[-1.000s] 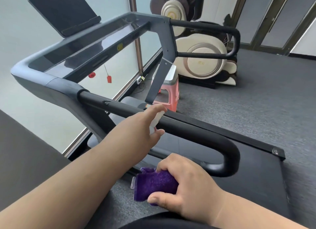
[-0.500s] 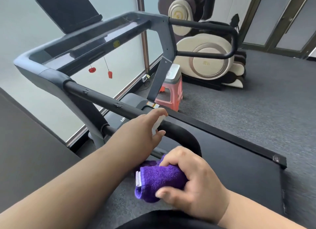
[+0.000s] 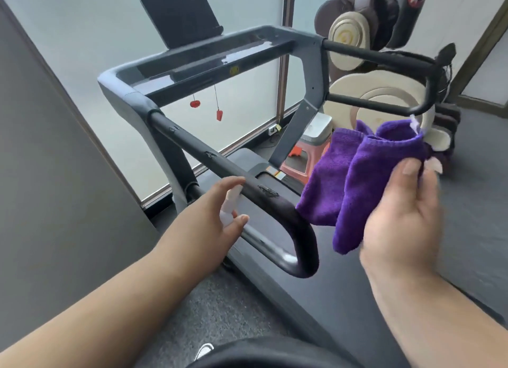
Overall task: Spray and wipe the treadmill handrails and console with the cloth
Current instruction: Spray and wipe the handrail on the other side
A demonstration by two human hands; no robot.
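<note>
Left hand grips a small white spray bottle, fingers curled round it, index finger up top over the nozzle; bottle sits just beside the near handrail, nozzle aimed at the bar. Right hand pinches the cloth betw. thumb and fingers, palm turned up; cloth hangs loose in two folds, clear of the rail, lower corner near the rail's end bend.

Step, as judged: spray stage on the near handrail, wipe not yet begun. Wet-looking blotches show at several spots along the bar top, which suggests spray has landed. Next move calls for bringing the cloth down onto the bar and wrapping it round the tube, since a flat pass would miss the underside. Far handrail and console then need the same treatment; whether they are done already cannot be told.

Materials: handrails are round tubes w. matte black, rubbery-looking covering, looping back in a U at the end; lower return shows bare grey metal. Console frame is grey w. a glossy dark top panel, reflective. Tablet-like screen stands tilted above it. Cloth is purple, plush, soft nap, white label at one edge. Red safety clip dangles under the console on a cord
</note>
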